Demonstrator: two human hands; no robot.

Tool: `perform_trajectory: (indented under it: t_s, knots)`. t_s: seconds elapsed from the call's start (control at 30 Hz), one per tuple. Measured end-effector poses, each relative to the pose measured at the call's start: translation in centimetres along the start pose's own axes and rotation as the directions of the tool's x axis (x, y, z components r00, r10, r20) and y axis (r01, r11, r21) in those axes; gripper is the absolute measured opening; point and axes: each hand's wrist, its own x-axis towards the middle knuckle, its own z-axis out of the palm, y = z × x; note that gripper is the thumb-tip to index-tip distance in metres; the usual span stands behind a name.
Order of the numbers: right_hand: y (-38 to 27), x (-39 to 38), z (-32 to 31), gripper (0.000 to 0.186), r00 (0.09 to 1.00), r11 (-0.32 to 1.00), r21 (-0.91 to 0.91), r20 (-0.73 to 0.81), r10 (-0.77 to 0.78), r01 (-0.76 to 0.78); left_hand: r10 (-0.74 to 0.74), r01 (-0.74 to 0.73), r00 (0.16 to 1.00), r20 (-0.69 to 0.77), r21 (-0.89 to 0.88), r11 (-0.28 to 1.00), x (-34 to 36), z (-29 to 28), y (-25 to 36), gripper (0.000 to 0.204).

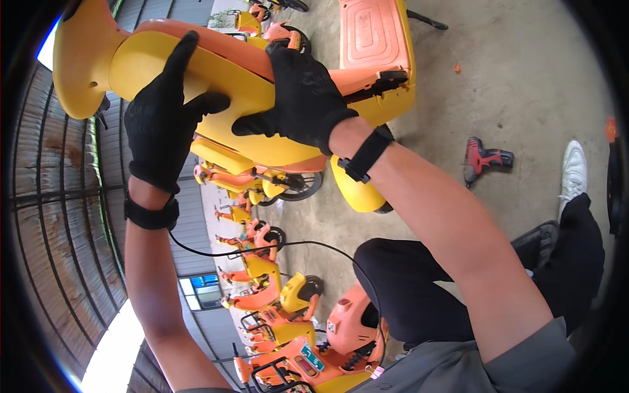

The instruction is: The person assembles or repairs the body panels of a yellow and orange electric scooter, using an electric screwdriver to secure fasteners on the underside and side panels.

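Note:
Both my hands wear black gloves and rest on the yellow body panel of a yellow and orange electric scooter. My left hand lies against it nearer the scooter's yellow front end. Its thumb and forefinger are spread, and the forefinger reaches the orange strip. To the right, my right hand presses on the same panel, thumb stretched left and fingers up at the orange strip. Its fingertips are partly hidden. Beyond this hand, an open gap shows beneath the orange trim, near the ribbed orange footboard.
A red and black power drill lies on the concrete floor. Several yellow and orange scooters stand in a row beyond. A black cable runs from my left wristband. Near my leg are a white shoe and a dark tray-like object.

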Motion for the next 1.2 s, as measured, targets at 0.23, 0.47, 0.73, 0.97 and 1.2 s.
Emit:
perform_trajectory:
  t_s: [0.23, 0.47, 0.73, 0.97, 1.2]
  knots:
    - [1.9, -0.3, -1.5, 0.105, 0.987, 0.995, 0.079, 0.149, 0.053, -0.066, -0.446, 0.360, 0.859, -0.251, -0.323, 0.875, -7.0, 5.6, 6.5, 0.032]
    - [12.7, -2.8, -6.0, 0.061, 0.911, 0.882, 0.236, 0.168, 0.377, -0.409, -0.554, 0.444, 0.830, -0.069, -0.518, 0.731, -8.9, 10.6, 9.5, 0.042]
    - [22.3, -9.2, -10.0, 0.046, 0.664, 0.660, -0.074, -0.050, 0.746, -0.747, -0.467, 0.405, 0.881, -0.080, -0.382, 0.830, -8.8, 10.3, 9.2, 0.044]
    - [23.5, -8.6, -9.2, 0.033, 0.828, 0.812, -0.161, -0.092, 0.553, -0.561, -0.427, 0.377, 0.896, -0.124, -0.295, 0.878, -9.0, 10.5, 9.1, 0.039]
    - [22.8, -3.9, -8.1, 0.032, 0.831, 0.848, -0.064, 0.175, 0.529, -0.526, -0.442, 0.384, 0.887, -0.129, -0.324, 0.865, -9.3, 10.9, 9.3, 0.038]
